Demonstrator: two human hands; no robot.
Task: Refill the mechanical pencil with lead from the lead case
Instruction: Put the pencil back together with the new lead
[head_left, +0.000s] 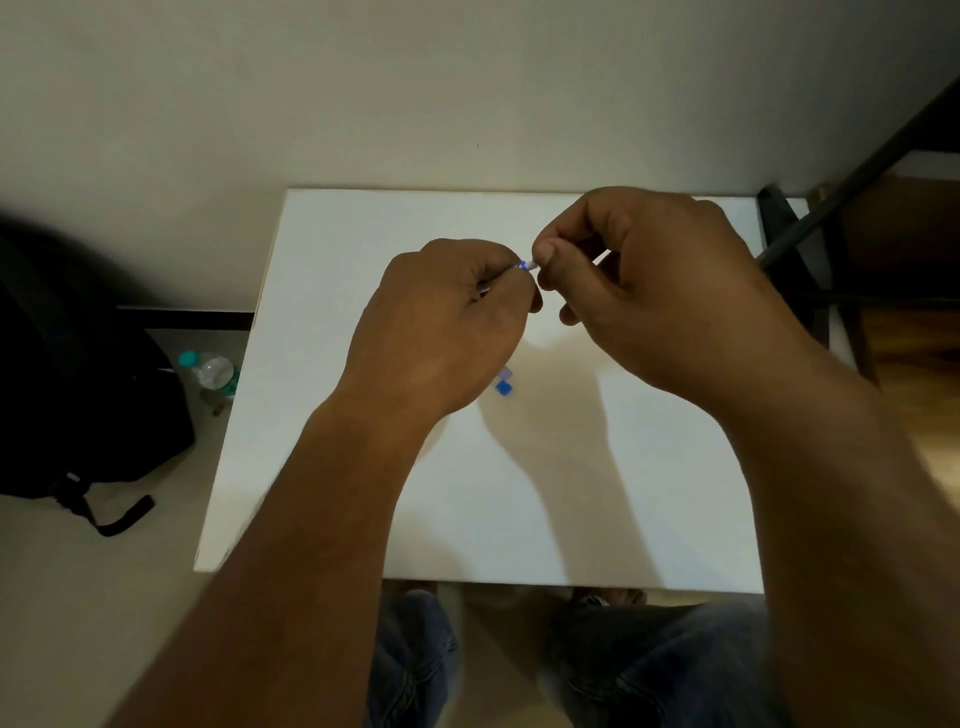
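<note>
- Hands raised together above the middle of a white table (649, 493), wrists apart, fingertips almost meeting.
- Left hand (441, 322) curled closed around the mechanical pencil (522, 266); only a short blue-and-white end shows between thumb and forefinger, plus a thin pale stretch of barrel just inside the fist.
- Right hand (644, 291): thumb and forefinger pressed together at the pencil's exposed end, the other fingers loosely curled. What the pinch holds is too small to make out.
- A thin pale sliver shows in the gap behind the right thumb; cannot tell what it is.
- Lead case (503, 384): small blue-and-clear piece lying flat on the table, near side of the left hand, partly hidden by it. Neither hand touches it.
- Table edge runs along the near side; the person's knees in jeans (649, 654) show below it.
- Left of the table, on the floor: a dark backpack (78, 364) and a clear water bottle (210, 371) with a teal cap, just beside the table's left edge.
- Right, far corner: dark chair frame (795, 249) against a wooden floor (914, 364).
- Far side: plain pale wall (415, 93).
</note>
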